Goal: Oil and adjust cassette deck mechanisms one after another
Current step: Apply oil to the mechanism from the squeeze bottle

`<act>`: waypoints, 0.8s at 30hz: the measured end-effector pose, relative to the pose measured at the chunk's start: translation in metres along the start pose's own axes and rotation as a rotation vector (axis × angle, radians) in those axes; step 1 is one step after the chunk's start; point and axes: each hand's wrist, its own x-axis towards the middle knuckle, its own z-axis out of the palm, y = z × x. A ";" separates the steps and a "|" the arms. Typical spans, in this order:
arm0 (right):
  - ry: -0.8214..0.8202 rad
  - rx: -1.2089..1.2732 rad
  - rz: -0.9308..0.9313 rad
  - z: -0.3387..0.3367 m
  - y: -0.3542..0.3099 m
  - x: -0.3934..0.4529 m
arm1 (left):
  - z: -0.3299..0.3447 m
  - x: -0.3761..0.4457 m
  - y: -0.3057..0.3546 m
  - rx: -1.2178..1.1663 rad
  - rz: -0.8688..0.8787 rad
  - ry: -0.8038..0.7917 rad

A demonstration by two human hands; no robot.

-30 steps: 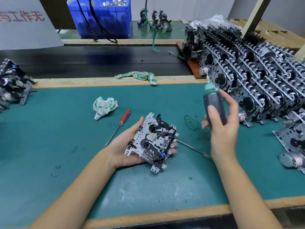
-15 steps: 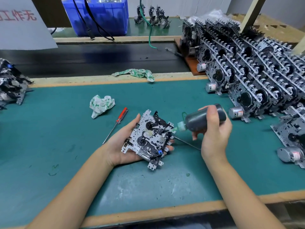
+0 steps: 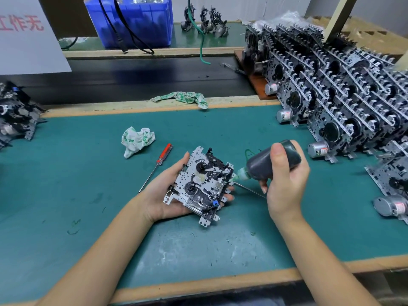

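A silver and black cassette deck mechanism (image 3: 202, 181) lies face up in my left hand (image 3: 163, 195), which cradles it from below with fingertips curled round its right edge. My right hand (image 3: 284, 180) grips a dark oil bottle (image 3: 268, 162) tipped sideways. Its pale green nozzle touches the mechanism's right side. Both hands hover just above the green mat (image 3: 88, 195).
A large stack of mechanisms (image 3: 344, 102) fills the right side, with more at the far left (image 3: 15, 115). A red-handled screwdriver (image 3: 157, 164) and a crumpled rag (image 3: 136, 140) lie left of the hands; a thin metal tool (image 3: 249, 189) lies under the bottle. A blue bin (image 3: 136, 23) stands behind.
My right hand tipped the oil bottle from upright down to sideways and brought its nozzle against the mechanism. My left hand kept the mechanism nearly still.
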 end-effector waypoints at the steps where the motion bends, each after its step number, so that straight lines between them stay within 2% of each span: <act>1: -0.003 -0.009 0.002 0.000 0.000 0.000 | 0.000 0.000 0.000 0.004 0.001 0.001; 13: -0.028 -0.150 -0.007 -0.001 0.002 0.001 | 0.002 0.000 0.000 0.012 0.008 0.033; 24: -0.003 -0.177 -0.015 -0.001 0.004 0.003 | 0.000 0.000 0.000 0.012 0.008 0.026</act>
